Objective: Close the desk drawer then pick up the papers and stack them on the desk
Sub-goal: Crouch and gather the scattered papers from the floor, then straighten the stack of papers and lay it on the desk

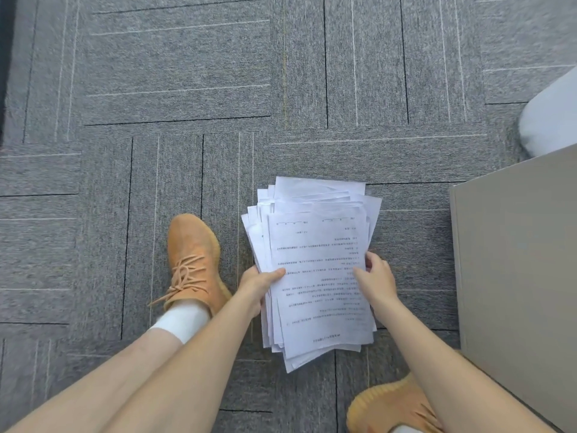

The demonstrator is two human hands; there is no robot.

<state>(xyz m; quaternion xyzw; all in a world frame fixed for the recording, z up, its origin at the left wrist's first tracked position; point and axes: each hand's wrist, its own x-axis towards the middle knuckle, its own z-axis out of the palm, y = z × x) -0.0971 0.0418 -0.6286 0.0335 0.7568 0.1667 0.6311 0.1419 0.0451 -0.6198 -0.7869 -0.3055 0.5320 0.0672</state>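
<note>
A loose pile of white printed papers [315, 245] is over the grey carpet, its sheets fanned out unevenly. My left hand [257, 284] grips the pile's left edge, thumb on the top sheet. Along the right edge, my right hand [376, 276] holds the pile with the thumb lying on top. The text on the top sheet reads upside down from here. The desk and its drawer are not clearly in view; a grey flat-sided unit [515, 270] stands at the right.
My two orange shoes are on the carpet, one [193, 260] left of the papers, the other [393, 407] at the bottom right. A pale rounded object [552, 117] sits at the right edge. Grey carpet tiles [175, 73] spread ahead.
</note>
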